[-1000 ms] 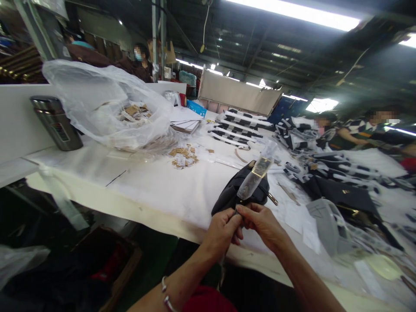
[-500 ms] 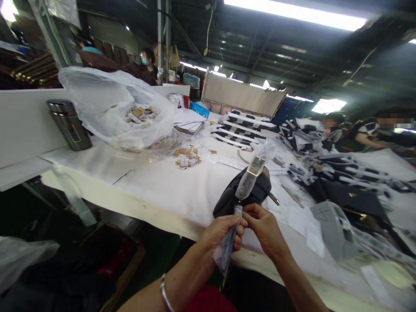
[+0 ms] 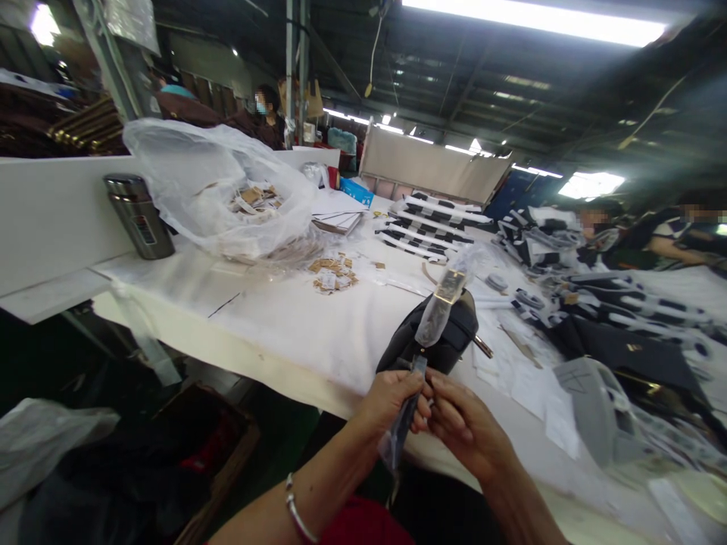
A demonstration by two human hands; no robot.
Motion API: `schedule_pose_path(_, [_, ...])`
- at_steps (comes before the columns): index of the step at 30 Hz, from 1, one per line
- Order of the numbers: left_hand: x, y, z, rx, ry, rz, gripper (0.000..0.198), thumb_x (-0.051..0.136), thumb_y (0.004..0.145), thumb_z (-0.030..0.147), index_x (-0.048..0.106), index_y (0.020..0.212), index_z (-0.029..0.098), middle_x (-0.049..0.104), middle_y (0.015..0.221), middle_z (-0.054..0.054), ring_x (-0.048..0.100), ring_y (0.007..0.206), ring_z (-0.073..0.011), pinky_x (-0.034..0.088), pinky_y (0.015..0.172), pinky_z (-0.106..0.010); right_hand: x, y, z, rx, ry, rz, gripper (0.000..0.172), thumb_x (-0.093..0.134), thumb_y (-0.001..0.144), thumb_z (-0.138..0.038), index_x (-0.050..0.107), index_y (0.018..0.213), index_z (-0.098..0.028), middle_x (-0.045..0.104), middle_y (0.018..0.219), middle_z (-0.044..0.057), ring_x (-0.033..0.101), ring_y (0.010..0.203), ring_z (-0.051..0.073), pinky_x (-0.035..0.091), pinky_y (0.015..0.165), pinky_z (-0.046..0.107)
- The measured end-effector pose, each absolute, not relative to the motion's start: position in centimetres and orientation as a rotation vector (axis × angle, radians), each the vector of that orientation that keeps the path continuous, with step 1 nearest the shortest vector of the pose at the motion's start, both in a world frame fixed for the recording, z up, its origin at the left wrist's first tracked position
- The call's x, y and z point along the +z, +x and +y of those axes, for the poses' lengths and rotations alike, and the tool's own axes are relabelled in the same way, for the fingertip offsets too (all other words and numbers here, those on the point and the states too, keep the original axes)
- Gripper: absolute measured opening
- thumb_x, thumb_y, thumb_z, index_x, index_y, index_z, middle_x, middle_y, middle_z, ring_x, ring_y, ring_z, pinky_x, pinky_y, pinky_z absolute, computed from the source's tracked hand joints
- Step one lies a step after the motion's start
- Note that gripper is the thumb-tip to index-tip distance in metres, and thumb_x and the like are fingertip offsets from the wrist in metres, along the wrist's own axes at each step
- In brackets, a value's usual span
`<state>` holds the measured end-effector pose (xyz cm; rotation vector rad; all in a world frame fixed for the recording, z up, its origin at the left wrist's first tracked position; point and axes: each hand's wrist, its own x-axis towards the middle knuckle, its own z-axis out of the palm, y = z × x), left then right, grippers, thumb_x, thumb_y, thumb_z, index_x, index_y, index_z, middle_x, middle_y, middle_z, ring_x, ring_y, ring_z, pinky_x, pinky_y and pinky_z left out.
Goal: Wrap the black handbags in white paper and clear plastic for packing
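A black handbag (image 3: 457,333) rests near the front edge of the table, with a gold zip pull at its right side. Its strap (image 3: 404,416) is partly wrapped in clear plastic, and a gold buckle (image 3: 450,286) shows through the wrap above. My left hand (image 3: 394,397) is closed around the strap just below the bag. Right beside it, my right hand (image 3: 466,420) has its fingertips pinched together against the strap's edge. What lies between those right fingertips is hidden.
Left on the table are a steel flask (image 3: 139,219), a clear plastic bag (image 3: 221,219) of tags and a pile of brown tags (image 3: 334,274). Black-and-white wrapped straps (image 3: 432,227) lie behind. Bag parts crowd the right, near a grey tape dispenser (image 3: 594,409). Other people sit farther off.
My right hand has turned and shifted slightly lower along the strap, its fingers more curled. My left hand keeps its grip. The whole view has swung a little to the left.
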<state>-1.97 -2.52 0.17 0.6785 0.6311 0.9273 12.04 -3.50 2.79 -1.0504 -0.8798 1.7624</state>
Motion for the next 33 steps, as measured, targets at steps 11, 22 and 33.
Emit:
schedule_pose_path(11, [0.1, -2.8, -2.4, 0.962, 0.903, 0.64, 0.049, 0.065, 0.076, 0.062, 0.059, 0.075, 0.013, 0.06, 0.054, -0.001, 0.049, 0.04, -0.0086, 0.035, 0.042, -0.018, 3.4, 11.3, -3.7, 1.939, -0.867, -0.846, 0.024, 0.065, 0.085, -0.036, 0.068, 0.09, -0.013, 0.029, 0.037, -0.013, 0.016, 0.03, 0.001, 0.023, 0.034, 0.012])
schedule_pose_path(22, [-0.7, -3.0, -2.9, 1.148, 1.538, 1.071, 0.031, 0.047, 0.095, 0.038, 0.06, 0.073, 0.02, 0.061, 0.063, 0.003, 0.058, 0.057, -0.0116, 0.041, 0.058, -0.021, 5.2, 12.3, -4.2, -0.006, -1.523, -1.926, 0.03, 0.06, 0.084, -0.048, 0.072, 0.093, -0.022, 0.055, 0.052, -0.005, 0.051, 0.043, 0.011, 0.038, 0.049, 0.024])
schedule_pose_path(33, [-1.7, -3.5, -2.2, 1.229, 1.602, 1.148, 0.013, 0.062, 0.085, 0.038, 0.068, 0.08, 0.027, 0.063, 0.061, -0.002, 0.056, 0.055, -0.019, 0.036, 0.058, -0.026, 8.0, 10.6, -1.8, 0.114, -1.275, -2.388, 0.014, 0.059, 0.084, -0.013, 0.069, 0.081, -0.022, 0.062, 0.086, 0.0, 0.061, 0.075, 0.011, 0.043, 0.065, 0.021])
